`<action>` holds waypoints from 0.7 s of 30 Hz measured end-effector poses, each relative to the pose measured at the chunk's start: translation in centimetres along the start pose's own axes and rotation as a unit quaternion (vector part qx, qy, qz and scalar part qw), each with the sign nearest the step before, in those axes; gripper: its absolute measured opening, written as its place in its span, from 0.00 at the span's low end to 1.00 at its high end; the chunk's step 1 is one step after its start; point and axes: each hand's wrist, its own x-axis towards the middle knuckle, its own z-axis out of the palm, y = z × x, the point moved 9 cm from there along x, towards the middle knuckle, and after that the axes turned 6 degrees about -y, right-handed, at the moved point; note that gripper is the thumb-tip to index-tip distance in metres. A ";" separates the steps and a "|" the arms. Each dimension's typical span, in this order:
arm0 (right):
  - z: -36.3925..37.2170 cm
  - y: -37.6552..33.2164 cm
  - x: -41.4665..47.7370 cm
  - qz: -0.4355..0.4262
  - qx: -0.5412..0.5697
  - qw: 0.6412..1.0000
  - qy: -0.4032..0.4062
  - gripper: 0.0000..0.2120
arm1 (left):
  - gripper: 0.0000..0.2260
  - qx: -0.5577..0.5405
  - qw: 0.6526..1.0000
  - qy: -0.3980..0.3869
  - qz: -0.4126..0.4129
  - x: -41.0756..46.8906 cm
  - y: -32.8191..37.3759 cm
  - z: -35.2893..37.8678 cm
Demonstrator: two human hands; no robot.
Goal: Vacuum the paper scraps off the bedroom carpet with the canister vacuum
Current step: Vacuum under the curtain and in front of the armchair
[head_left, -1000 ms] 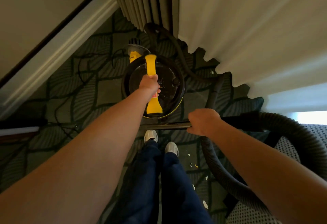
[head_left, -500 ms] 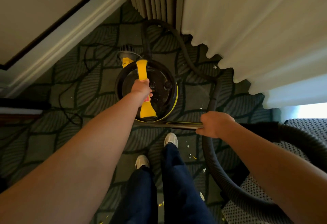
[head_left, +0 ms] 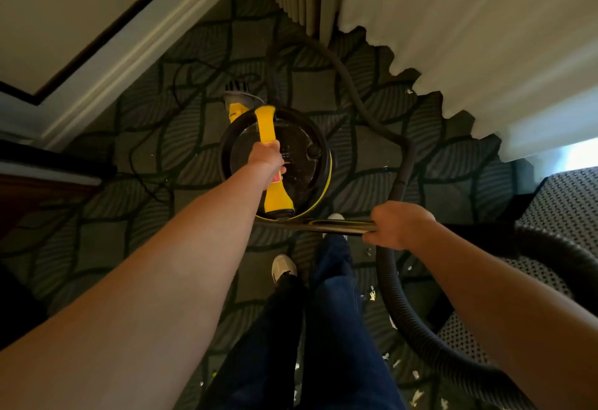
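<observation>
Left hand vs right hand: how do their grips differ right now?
The left hand closes on the yellow carry handle atop the canister; the right hand closes on the dark metal wand. The left arm reaches farther forward; the right stays nearer the legs. Both are fully closed.

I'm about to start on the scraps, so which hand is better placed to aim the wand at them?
Right. The right hand already grips the wand, and paper scraps lie on that side; the left hand holds the canister handle.
</observation>
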 end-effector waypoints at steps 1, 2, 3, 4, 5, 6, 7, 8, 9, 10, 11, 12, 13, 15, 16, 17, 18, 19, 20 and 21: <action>0.6 -0.9 -0.2 -0.003 -0.001 1.000 -0.001 0.18 | 0.16 0.001 1.000 0.000 -0.003 -0.3 -0.8 -0.4; 1.1 -1.7 -0.2 -0.007 -0.004 1.000 0.001 0.19 | 0.16 0.002 1.000 0.001 -0.006 -0.5 -1.6 -0.8; 1.5 -2.6 -0.2 -0.012 -0.008 1.000 0.006 0.19 | 0.16 0.003 1.000 0.004 -0.008 -0.8 -2.3 -1.1; 1.8 -3.5 -0.2 -0.018 -0.013 1.000 0.011 0.19 | 0.16 0.004 1.000 0.008 -0.010 -1.2 -2.9 -1.4; 2.3 -4.5 -0.3 -0.025 -0.020 0.999 0.011 0.20 | 0.16 0.001 1.000 0.012 -0.011 -1.5 -3.6 -1.9; 2.7 -5.3 -0.2 -0.028 -0.023 0.999 0.010 0.21 | 0.15 0.000 1.000 0.014 -0.011 -1.8 -4.0 -2.0; 3.1 -6.0 -0.2 -0.031 -0.027 0.999 0.006 0.22 | 0.15 -0.001 1.000 0.015 -0.011 -1.9 -4.6 -2.1; 3.6 -6.6 -0.1 -0.035 -0.032 0.999 0.004 0.22 | 0.16 -0.003 1.000 0.017 -0.014 -2.1 -5.3 -2.4; 4.0 -7.2 0.0 -0.040 -0.039 0.998 0.004 0.23 | 0.16 -0.004 1.000 0.019 -0.019 -2.3 -6.0 -2.6; 4.4 -7.7 0.1 -0.047 -0.047 0.998 0.006 0.23 | 0.16 -0.004 1.000 0.024 -0.021 -2.4 -6.6 -3.0; 4.6 -8.3 0.1 -0.055 -0.056 0.997 0.007 0.23 | 0.16 -0.005 0.999 0.029 -0.022 -2.7 -7.2 -3.3; 4.9 -8.7 0.1 -0.063 -0.064 0.996 0.008 0.23 | 0.16 -0.007 0.999 0.035 -0.024 -2.9 -7.8 -3.6; 5.0 -9.2 0.1 -0.072 -0.071 0.995 0.010 0.23 | 0.16 -0.010 0.999 0.042 -0.025 -3.2 -8.3 -3.9; 5.4 -10.1 -0.1 -0.091 -0.089 0.992 0.009 0.23 | 0.16 -0.023 0.998 0.059 -0.024 -3.8 -9.4 -4.3; 5.6 -10.5 -0.3 -0.100 -0.098 0.990 0.010 0.22 | 0.16 -0.029 0.997 0.062 -0.021 -4.0 -10.0 -4.4; 5.8 -10.9 -0.5 -0.107 -0.106 0.989 0.010 0.22 | 0.17 -0.034 0.997 0.062 -0.020 -4.3 -10.7 -4.5; 6.1 -11.2 -0.7 -0.112 -0.113 0.987 0.011 0.21 | 0.16 -0.037 0.997 0.064 -0.023 -4.4 -11.5 -4.7; 6.4 -11.6 -1.0 -0.117 -0.123 0.985 0.012 0.21 | 0.15 -0.046 0.996 0.071 -0.032 -4.9 -12.4 -5.0; 6.8 -12.0 -1.3 -0.122 -0.133 0.984 0.012 0.21 | 0.15 -0.060 0.994 0.080 -0.043 -5.5 -13.5 -5.4; 7.1 -12.2 -1.6 -0.124 -0.137 0.983 0.011 0.21 | 0.15 -0.073 0.992 0.086 -0.054 -6.0 -14.2 -5.6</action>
